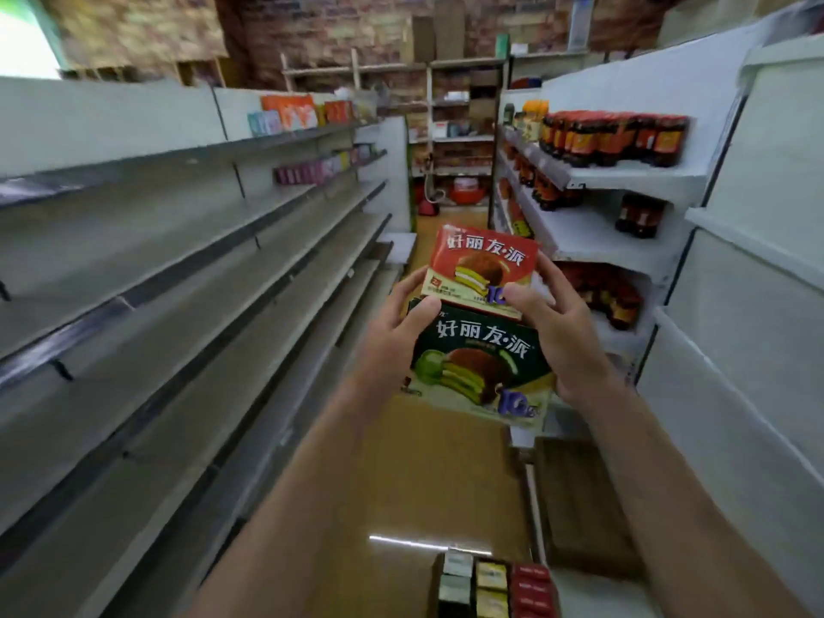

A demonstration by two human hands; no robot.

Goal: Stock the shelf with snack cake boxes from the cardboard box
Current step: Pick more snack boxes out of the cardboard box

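Both hands, left hand (397,323) and right hand (557,323), grip a red box (481,265) and a green box (481,363) in mid-aisle; next they likely go onto the shelf (200,278).

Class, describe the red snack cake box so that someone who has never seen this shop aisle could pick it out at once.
In the aisle between the shelves, find the person's left hand and right hand holding two boxes. The red snack cake box is the upper, farther one, overlapping the green snack cake box. Unlike the green one, it has a red top and shows a brown cake.
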